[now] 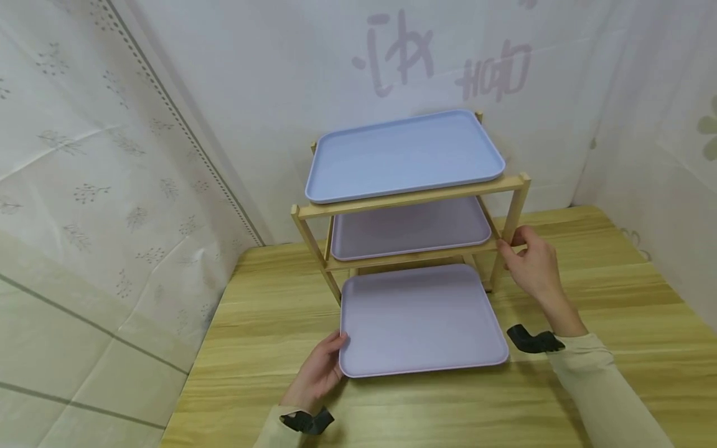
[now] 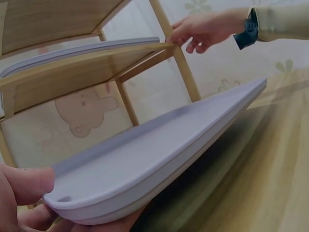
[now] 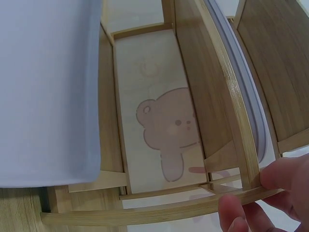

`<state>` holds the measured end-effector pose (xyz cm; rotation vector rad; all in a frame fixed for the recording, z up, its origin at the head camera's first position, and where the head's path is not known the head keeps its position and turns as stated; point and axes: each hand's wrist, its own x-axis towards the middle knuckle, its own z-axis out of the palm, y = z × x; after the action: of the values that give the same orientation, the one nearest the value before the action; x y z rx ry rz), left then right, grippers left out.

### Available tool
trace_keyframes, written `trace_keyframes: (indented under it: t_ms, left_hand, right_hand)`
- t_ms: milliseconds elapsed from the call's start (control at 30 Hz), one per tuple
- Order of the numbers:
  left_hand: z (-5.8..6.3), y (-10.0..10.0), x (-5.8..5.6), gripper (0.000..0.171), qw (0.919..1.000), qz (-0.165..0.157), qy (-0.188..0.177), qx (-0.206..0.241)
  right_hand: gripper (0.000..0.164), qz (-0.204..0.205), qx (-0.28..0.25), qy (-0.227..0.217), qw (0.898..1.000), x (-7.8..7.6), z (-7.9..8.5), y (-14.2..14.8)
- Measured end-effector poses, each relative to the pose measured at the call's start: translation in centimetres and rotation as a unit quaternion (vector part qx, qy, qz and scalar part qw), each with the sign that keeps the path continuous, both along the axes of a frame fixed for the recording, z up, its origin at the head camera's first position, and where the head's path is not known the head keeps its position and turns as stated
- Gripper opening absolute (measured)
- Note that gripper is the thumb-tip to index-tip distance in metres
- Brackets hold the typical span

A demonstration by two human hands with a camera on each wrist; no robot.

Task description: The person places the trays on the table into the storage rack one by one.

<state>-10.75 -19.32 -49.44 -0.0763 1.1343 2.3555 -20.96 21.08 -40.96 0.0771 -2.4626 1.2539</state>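
Observation:
A three-tier wooden rack [image 1: 406,200] stands at the back of the table. In front of its bottom tier, a lilac tray [image 1: 422,320] is held by its left front corner in my left hand [image 1: 319,370]. The thumb [image 2: 31,186] lies over the rim, with fingers underneath; in the left wrist view the tray's near edge is raised over the table. My right hand [image 1: 531,261] pinches the rack's right front post [image 1: 514,208] at middle-shelf height. A blue tray [image 1: 406,155] lies on the top tier and another lilac tray [image 1: 411,230] on the middle one.
The rack and hands are over a wood-grain table [image 1: 257,348]. Behind it hangs a pale curtain [image 1: 235,112] with printed lettering, and a patterned one runs along the left. Black straps [image 1: 534,339] circle both wrists.

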Motion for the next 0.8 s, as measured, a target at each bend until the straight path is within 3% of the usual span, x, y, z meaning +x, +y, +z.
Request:
trace_keyframes:
  t_ms: [300,667,800]
  left_hand:
    - [0.3,0.7,-1.8,0.027,0.9998,0.006,-0.003,-0.019]
    - [-0.3,1.2,-3.7,0.021,0.9990,0.041,-0.012,-0.016]
    - [-0.7,1.4,-4.0,0.021,0.9970,0.060,-0.022,-0.043]
  right_hand:
    - [0.024,-0.002,-0.004,0.006,1.000,-0.1,-0.3,0.0]
    - [0.023,-0.001,-0.006,0.014,1.000,-0.2,-0.5,0.0]
    - [0.023,-0.001,-0.007,0.017,1.000,-0.2,-0.4,0.0]
